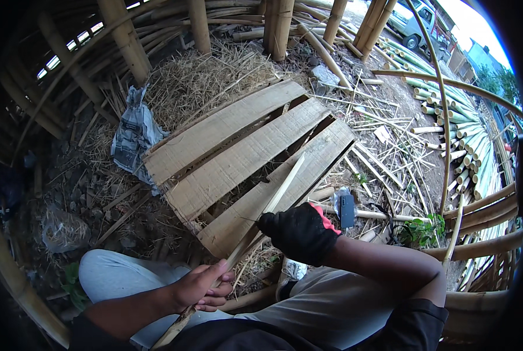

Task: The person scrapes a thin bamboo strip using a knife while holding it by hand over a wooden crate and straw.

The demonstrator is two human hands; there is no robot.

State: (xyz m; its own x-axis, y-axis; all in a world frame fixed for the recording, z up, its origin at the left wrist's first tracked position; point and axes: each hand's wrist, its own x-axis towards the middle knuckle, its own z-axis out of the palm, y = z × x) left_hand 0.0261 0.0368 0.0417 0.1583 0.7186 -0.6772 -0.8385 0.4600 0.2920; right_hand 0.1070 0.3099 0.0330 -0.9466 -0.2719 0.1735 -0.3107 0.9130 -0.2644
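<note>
A long pale bamboo strip (285, 190) slants from my lap up over a low wooden slat platform (244, 175). My left hand (206, 286), bare, is closed around its lower part, and the strip's lower end runs down past my wrist. Higher up, my right hand (299, 233) wears a black glove with a red cuff. It is closed in a fist against the strip's right side. A narrow dark brown piece (245, 241) shows along the strip below the glove; whether it is a blade or bark I cannot tell. What the fist grips is hidden.
Dry shavings (208, 82) are heaped behind the platform, with a crumpled printed sheet (135, 134) at its left. A phone (347, 211) lies at its right. Bamboo posts (200, 26) and a curved rail (484, 251) surround me. Bamboo poles (463, 134) are stacked at the right.
</note>
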